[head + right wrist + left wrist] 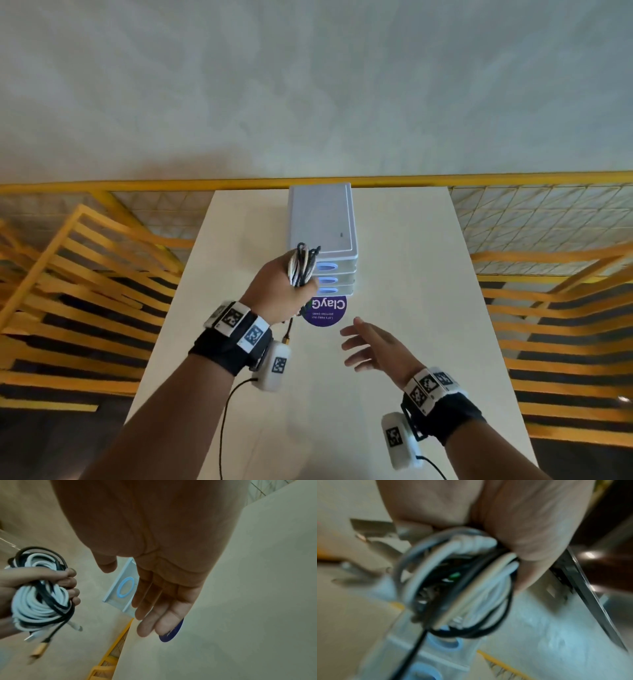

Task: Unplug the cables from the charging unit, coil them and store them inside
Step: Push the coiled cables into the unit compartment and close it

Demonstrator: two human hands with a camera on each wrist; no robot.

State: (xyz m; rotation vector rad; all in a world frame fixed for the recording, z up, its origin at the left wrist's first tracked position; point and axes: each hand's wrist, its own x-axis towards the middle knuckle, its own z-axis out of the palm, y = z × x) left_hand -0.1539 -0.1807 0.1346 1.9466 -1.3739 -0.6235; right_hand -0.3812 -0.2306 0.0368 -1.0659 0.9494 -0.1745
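Note:
A grey charging unit [322, 222] with three drawer fronts ringed in blue light [327, 280] stands at the table's far end. My left hand [277, 291] grips a coiled bundle of white and black cables [301, 265] just left of the unit's front. The same bundle of cables [41, 595] shows in the right wrist view, with a gold plug [38, 649] dangling below it. In the left wrist view the coil [462, 588] fills the fist. My right hand [368, 346] hovers with its fingers spread, holding nothing, near the table's middle, in front of the unit [123, 586].
The unit sits on a white table [411, 342] with a round purple sticker [325, 313] in front of it. Yellow slatted furniture [68, 291] and a yellow wire-mesh rail [531, 219] flank the table on both sides.

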